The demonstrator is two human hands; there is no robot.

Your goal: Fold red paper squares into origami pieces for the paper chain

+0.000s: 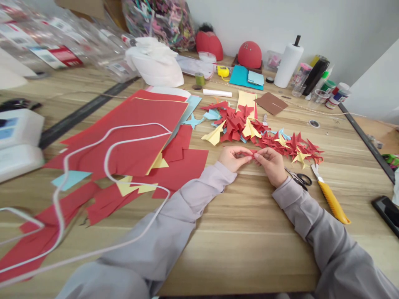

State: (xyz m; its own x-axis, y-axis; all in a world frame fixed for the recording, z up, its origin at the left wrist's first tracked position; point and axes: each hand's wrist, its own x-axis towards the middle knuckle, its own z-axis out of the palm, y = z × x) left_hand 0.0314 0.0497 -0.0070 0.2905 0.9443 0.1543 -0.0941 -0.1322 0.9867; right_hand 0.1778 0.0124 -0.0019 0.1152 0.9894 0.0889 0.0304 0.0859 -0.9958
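My left hand (232,158) and my right hand (268,162) meet over the near middle of the table. Both pinch one small piece of red paper (253,156), mostly hidden by the fingers, so its folded shape cannot be made out. Just beyond the hands lies a heap of folded red paper pieces (233,124), mixed with yellow and light blue ones. To its right is a cluster of red folded paper stars (296,145). Black-handled scissors (301,178) rest beside my right wrist, next to a yellow utility knife (333,201).
Red paper sheets (134,137) and cut strips cover the left side, with a white cable (109,153) looping above them. A paper towel roll (289,64), paint bottles (338,95) and a yellow tape measure (223,72) stand at the back. A phone (386,214) lies far right.
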